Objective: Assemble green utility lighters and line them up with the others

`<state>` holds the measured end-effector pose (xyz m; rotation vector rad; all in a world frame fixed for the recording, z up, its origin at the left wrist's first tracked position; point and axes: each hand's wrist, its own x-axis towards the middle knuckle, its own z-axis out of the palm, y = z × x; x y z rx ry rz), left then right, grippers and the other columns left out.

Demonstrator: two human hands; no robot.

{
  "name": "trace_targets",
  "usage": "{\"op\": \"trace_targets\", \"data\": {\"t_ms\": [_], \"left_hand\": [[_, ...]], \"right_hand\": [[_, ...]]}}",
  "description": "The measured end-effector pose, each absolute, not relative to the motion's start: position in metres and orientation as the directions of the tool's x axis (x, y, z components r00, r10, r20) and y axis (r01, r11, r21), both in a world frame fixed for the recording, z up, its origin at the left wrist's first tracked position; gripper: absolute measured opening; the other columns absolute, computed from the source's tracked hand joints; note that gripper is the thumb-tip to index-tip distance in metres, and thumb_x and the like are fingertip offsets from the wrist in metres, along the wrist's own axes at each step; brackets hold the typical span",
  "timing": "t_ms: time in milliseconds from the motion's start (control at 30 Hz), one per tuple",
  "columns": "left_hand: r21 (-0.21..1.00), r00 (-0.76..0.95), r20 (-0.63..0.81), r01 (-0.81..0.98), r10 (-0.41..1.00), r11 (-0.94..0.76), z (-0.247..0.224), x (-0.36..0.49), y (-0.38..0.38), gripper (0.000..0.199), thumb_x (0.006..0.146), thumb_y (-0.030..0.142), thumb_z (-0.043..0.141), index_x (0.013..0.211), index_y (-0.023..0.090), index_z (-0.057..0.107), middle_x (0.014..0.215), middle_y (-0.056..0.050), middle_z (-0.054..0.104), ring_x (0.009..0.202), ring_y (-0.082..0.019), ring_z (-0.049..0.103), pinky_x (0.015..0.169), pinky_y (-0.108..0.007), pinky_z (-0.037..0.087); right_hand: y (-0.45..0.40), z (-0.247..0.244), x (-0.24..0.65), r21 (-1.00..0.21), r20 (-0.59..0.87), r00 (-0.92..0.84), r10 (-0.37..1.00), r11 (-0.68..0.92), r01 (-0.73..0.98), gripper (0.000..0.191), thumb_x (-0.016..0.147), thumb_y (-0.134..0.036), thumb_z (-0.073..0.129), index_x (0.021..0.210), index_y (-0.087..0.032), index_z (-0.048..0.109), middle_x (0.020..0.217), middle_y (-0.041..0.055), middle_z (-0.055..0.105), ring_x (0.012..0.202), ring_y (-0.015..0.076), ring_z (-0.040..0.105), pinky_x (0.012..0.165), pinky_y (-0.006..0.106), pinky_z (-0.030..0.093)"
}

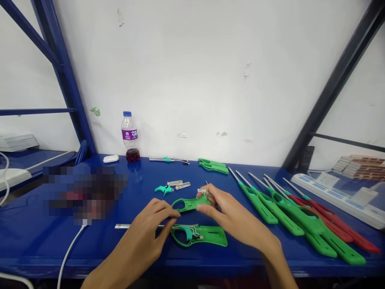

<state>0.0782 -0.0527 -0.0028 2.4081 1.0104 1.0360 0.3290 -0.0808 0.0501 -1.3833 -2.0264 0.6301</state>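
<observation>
Green half-shell (pixel 191 204): over the desk (pixel 150 176), between front and back edges; light, stiff plastic, we'd guess
Right grip (pixel 227 206): clamped on its handle end
Left grip (pixel 150 226): at the ring (pixel 175 201), can't tell if pinching
Ring: might snap, so we'd favour the handle end

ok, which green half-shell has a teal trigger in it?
The front shell, nearest the table's front edge: a teal trigger sits in it. The held shell and back pair show none.
</observation>
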Motion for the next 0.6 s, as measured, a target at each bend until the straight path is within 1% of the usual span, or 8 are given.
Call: {"op": "trace_targets", "data": {"t_ms": [67,133,200,267,367,467,533,600], "left_hand": [[0.499,0.527,0.45,0.521,0.721,-0.692,-0.005,0.073,-0.05,0.024,0.102,0.021,0.051,0.103,0.025,0.075,0.101,-0.005,0.074,0.098,-0.025,0.066,0.086,-0.037,0.055],[0.48,0.546,0.405,0.556,0.733,-0.679,-0.005,0.067,-0.048,0.026,0.101,0.02,0.05,0.105,0.025,0.075,0.102,-0.006,0.074,0.098,-0.026,0.066,0.086,-0.039,0.055],[0.47,0.56,0.369,0.576,0.742,-0.669,-0.002,0.061,-0.047,0.026,0.101,0.02,0.051,0.105,0.026,0.076,0.103,-0.006,0.074,0.099,-0.026,0.066,0.086,-0.039,0.055],[0.461,0.57,0.354,0.584,0.742,-0.668,0.0,0.057,-0.045,0.026,0.1,0.02,0.052,0.105,0.026,0.077,0.103,-0.005,0.074,0.098,-0.025,0.067,0.086,-0.037,0.055],[0.44,0.564,0.396,0.576,0.725,-0.689,0.001,0.058,-0.046,0.025,0.101,0.02,0.053,0.101,0.026,0.077,0.101,-0.005,0.075,0.095,-0.024,0.068,0.083,-0.035,0.056],[0.417,0.555,0.473,0.544,0.685,-0.728,-0.006,0.067,-0.049,0.023,0.102,0.021,0.055,0.102,0.026,0.078,0.1,-0.004,0.076,0.093,-0.023,0.07,0.085,-0.035,0.057],[0.405,0.542,0.519,0.524,0.661,-0.749,-0.012,0.076,-0.052,0.022,0.101,0.021,0.058,0.11,0.028,0.077,0.104,-0.004,0.077,0.096,-0.023,0.071,0.089,-0.037,0.057],[0.395,0.533,0.55,0.513,0.643,-0.762,-0.017,0.086,-0.055,0.027,0.1,0.019,0.061,0.122,0.028,0.074,0.11,-0.004,0.077,0.1,-0.024,0.07,0.091,-0.039,0.057]], "right_hand": [[-0.078,0.048,0.334,-0.638,0.118,-0.344,0.931,0.337,0.693,0.023,0.101,-0.051,0.065,0.105,-0.028,0.066,0.077,-0.0056,0.053,0.068,0.0152,0.048,0.061,0.026,0.035],[-0.075,0.045,0.335,-0.583,0.057,-0.391,0.919,0.349,0.734,0.018,0.099,-0.045,0.069,0.098,-0.027,0.071,0.067,-0.0066,0.047,0.061,0.0138,0.042,0.058,0.026,0.03],[-0.073,0.041,0.333,-0.537,0.023,-0.403,0.915,0.351,0.767,0.017,0.098,-0.04,0.071,0.089,-0.025,0.072,0.063,-0.0067,0.046,0.057,0.0128,0.039,0.056,0.026,0.028],[-0.071,0.038,0.331,-0.511,0.014,-0.392,0.92,0.344,0.788,0.021,0.097,-0.035,0.072,0.08,-0.023,0.07,0.061,-0.0062,0.048,0.056,0.0124,0.039,0.055,0.026,0.027],[-0.071,0.035,0.329,-0.488,0.036,-0.391,0.919,0.358,0.796,0.026,0.097,-0.031,0.071,0.074,-0.022,0.066,0.058,-0.0053,0.051,0.054,0.0128,0.04,0.054,0.027,0.028],[-0.072,0.034,0.328,-0.461,0.099,-0.392,0.914,0.392,0.796,0.026,0.098,-0.034,0.07,0.075,-0.022,0.067,0.059,-0.0044,0.054,0.055,0.0141,0.044,0.054,0.027,0.028],[-0.074,0.036,0.328,-0.447,0.143,-0.396,0.907,0.417,0.792,0.028,0.1,-0.037,0.068,0.076,-0.023,0.067,0.061,-0.0037,0.055,0.057,0.0149,0.046,0.055,0.027,0.029],[-0.075,0.039,0.325,-0.469,0.17,-0.409,0.896,0.439,0.767,0.029,0.102,-0.038,0.065,0.078,-0.023,0.068,0.062,-0.0034,0.056,0.057,0.015,0.047,0.055,0.027,0.03]]}}
